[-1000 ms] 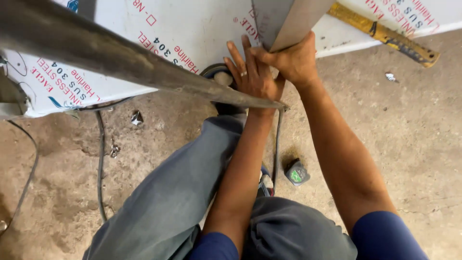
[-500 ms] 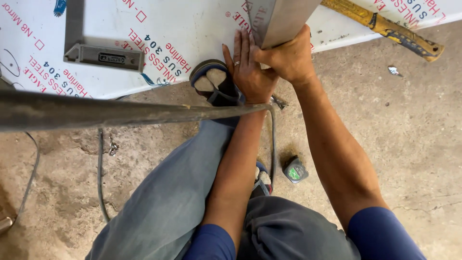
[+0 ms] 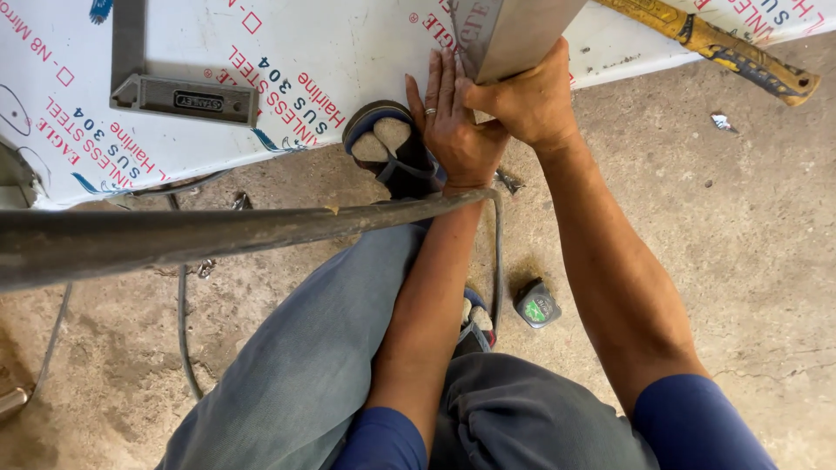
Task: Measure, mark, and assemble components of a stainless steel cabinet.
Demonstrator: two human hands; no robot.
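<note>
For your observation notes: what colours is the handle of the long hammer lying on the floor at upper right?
Yellow with dark blue-black grip sections, on the long hammer; head view.

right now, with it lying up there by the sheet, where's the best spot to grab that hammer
Probably the yellow and dark grip end of the hammer, which lies free on the concrete floor at upper right. The other end runs out of frame over the white sheet. Come in from the right: the right hand is nearest.

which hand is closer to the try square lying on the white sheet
Left. The left hand lies flat on the white sheet, right of the try square. The right hand grips the metal piece farther right.
</note>
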